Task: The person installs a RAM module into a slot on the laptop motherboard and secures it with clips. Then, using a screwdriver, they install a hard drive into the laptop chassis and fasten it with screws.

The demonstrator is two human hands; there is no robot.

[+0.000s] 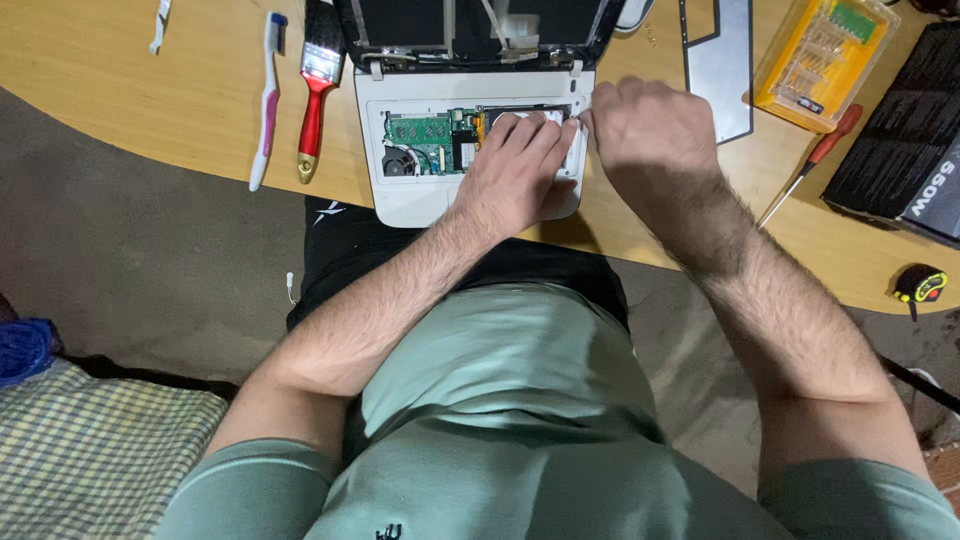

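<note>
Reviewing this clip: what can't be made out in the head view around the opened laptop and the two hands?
- Right side of the open laptop bay: covered by the left hand.
- Whatever the right hand pinches at the casing edge: hidden by its curled fingers.
- Laptop screen: cut off by the top edge.
- Bits in the yellow case: too small to tell apart.

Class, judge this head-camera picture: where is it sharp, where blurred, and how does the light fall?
Head view: the right hand is slightly motion-blurred; the left hand on the opened white laptop and the red-handled paintbrush look sharper; light is soft and even on the wooden table; wide-angle bending curves the table edge.
</note>
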